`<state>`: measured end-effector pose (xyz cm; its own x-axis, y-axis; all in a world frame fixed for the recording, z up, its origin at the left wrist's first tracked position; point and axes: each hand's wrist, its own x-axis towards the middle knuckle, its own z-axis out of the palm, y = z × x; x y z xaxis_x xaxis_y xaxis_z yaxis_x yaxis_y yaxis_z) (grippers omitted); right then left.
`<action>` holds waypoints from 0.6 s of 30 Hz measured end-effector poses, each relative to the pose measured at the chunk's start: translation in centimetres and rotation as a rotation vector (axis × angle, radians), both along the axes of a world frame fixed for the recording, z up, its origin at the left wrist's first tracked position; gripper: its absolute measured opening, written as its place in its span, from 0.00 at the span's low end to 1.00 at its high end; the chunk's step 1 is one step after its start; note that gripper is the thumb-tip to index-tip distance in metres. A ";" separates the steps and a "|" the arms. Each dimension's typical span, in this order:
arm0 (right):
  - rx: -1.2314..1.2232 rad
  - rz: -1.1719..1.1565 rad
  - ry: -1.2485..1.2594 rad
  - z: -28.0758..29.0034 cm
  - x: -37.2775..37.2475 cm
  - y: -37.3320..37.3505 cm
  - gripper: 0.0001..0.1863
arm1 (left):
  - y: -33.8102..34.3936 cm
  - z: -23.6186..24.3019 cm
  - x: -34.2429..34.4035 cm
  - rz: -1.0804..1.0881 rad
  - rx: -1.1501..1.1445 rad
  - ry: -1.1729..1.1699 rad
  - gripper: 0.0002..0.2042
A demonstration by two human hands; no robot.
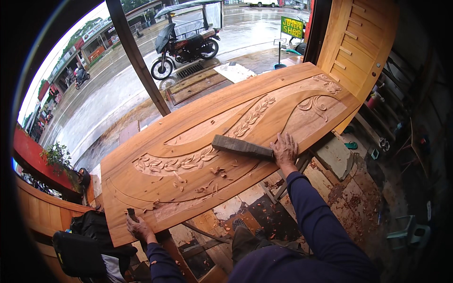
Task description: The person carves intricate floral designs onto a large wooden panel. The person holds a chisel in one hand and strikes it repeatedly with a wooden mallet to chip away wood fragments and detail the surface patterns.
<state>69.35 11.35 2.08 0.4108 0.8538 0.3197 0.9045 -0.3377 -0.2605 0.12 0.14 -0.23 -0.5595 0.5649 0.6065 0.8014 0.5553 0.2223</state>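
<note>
A large wooden door panel (222, 118) with carved leaf garlands and scrolls lies horizontal before me, with curled shavings on its lower left. A long, dark wooden block (238, 147) rests across it. My right hand (285, 151) lies open on the panel at the block's right end, fingers spread on the wood. At the panel's near left corner, my left hand (139, 226) is closed on a small dark piece (132, 213), which I cannot make out clearly.
An upright wooden door (351, 42) stands at the right, a green plastic stool (408, 233) below it. A black bag (89, 245) sits at the lower left. Shavings litter the floor (344, 207). Outside are a motorcycle with canopy (184, 49) and a wet road.
</note>
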 end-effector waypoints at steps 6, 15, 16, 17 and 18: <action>0.011 0.007 0.002 -0.1 -0.1 0.0 0.36 | 0.0 0.0 -0.3 0.008 -0.003 0.001 0.22; 0.027 0.007 0.009 -0.2 -0.2 0.0 0.36 | -0.2 0.1 -0.2 0.006 -0.007 -0.010 0.22; 0.030 0.009 0.011 -0.1 -0.2 0.0 0.36 | -0.2 0.2 -0.2 0.012 -0.014 -0.015 0.22; 0.030 0.010 0.012 -0.2 -0.2 0.0 0.36 | -0.2 0.2 -0.2 0.012 -0.014 -0.014 0.22; 0.033 0.011 0.013 -0.2 -0.1 0.1 0.36 | -0.2 0.3 -0.2 0.002 -0.009 -0.021 0.23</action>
